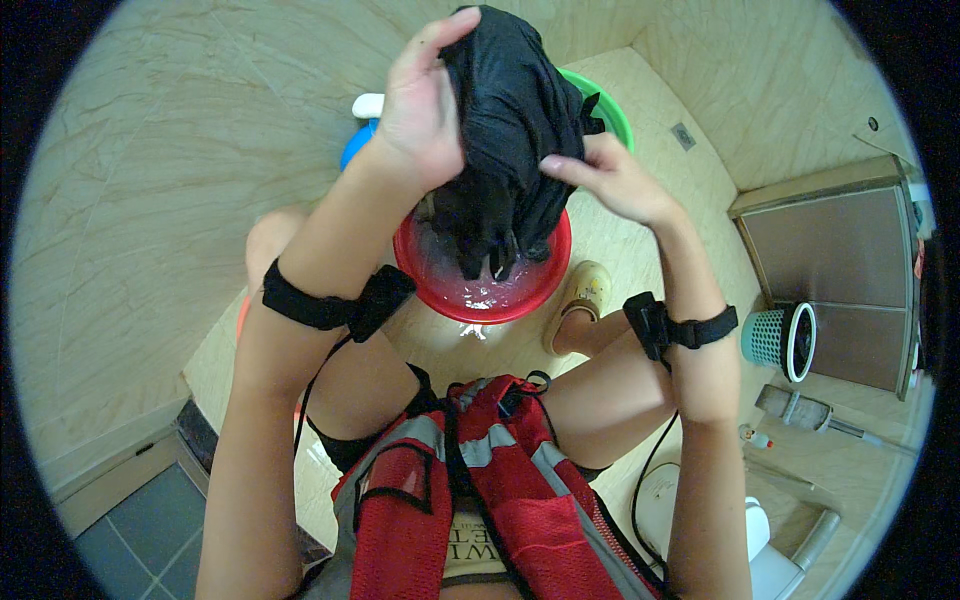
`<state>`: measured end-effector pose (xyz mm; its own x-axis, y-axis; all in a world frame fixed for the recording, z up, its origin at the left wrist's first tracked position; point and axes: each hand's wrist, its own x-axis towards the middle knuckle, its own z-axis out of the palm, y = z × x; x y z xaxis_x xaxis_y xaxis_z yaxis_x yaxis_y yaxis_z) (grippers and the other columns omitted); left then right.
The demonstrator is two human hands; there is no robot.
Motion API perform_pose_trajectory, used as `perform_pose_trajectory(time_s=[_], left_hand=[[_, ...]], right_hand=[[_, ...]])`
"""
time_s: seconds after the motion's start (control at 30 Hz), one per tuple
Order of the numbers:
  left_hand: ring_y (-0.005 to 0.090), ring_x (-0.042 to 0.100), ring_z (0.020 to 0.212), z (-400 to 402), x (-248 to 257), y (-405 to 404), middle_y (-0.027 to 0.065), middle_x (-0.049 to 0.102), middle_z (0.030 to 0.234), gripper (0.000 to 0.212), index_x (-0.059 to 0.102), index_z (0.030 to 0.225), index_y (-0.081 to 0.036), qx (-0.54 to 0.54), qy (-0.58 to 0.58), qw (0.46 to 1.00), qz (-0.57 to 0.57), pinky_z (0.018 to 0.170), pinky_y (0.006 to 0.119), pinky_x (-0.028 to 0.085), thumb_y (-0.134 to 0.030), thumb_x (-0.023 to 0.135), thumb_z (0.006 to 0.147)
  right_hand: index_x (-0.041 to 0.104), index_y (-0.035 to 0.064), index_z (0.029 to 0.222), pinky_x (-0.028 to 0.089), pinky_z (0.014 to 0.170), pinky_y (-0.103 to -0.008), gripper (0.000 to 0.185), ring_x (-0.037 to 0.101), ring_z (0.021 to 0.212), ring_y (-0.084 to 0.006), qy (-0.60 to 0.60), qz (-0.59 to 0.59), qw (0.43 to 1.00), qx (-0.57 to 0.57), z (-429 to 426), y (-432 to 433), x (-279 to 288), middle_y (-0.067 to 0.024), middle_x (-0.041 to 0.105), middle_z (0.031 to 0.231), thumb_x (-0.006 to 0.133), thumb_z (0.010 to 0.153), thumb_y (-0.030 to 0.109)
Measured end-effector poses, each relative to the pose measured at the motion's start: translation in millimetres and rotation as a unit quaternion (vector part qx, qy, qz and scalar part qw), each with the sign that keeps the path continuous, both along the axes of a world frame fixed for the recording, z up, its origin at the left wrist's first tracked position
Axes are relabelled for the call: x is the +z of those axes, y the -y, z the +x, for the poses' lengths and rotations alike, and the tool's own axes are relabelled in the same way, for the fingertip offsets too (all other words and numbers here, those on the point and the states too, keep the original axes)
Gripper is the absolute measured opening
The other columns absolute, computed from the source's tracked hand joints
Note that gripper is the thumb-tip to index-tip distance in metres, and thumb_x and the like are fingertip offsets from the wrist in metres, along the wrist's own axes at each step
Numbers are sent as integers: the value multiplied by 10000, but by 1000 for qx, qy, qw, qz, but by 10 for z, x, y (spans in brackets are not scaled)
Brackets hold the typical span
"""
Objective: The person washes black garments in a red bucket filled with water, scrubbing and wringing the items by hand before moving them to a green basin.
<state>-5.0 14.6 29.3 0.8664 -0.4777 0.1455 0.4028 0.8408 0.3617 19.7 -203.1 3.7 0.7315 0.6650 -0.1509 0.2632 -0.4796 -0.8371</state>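
A wet black cloth garment point(510, 112) is lifted above a red plastic basin point(482, 310) of soapy water, its lower folds hanging over the water. My left hand point(426, 105) is at the garment's left side, the palm against it and the thumb raised near its top; some fingers are hidden. My right hand point(611, 176) grips the right side of the cloth, thumb in front and fingers behind. Beyond the garment, partly covered by it, stands a green basin point(611, 105) with dark cloth at its rim.
A blue item point(358, 145) with a white object point(367, 106) on it stands by the left wall. A floor drain point(683, 136) lies at the right. My foot in a clog point(589, 289) is beside the red basin. A teal basket point(763, 337) and a toilet brush point(795, 407) are further right.
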Motion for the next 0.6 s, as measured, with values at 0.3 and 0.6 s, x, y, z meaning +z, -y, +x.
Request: perform_pose_trajectory(time_s=[0.3, 0.6], left_hand=[[233, 603, 919, 8, -24, -99, 122, 631, 982, 265, 587, 986, 8, 89, 43, 984, 151, 876, 355, 460, -196, 576, 816], [133, 596, 779, 36, -176, 166, 58, 640, 894, 374, 615, 976, 0, 148, 178, 753, 615, 726, 260, 466, -308, 681, 775]], right_hand=[[600, 8, 988, 455, 741, -240, 227, 577, 806, -93, -142, 286, 943, -95, 108, 305, 158, -11, 633, 901, 542, 879, 198], [603, 5, 919, 451, 666, -241, 173, 563, 725, -93, -16, 355, 916, -186, 47, -162, 395, -23, 629, 828, 517, 882, 150]])
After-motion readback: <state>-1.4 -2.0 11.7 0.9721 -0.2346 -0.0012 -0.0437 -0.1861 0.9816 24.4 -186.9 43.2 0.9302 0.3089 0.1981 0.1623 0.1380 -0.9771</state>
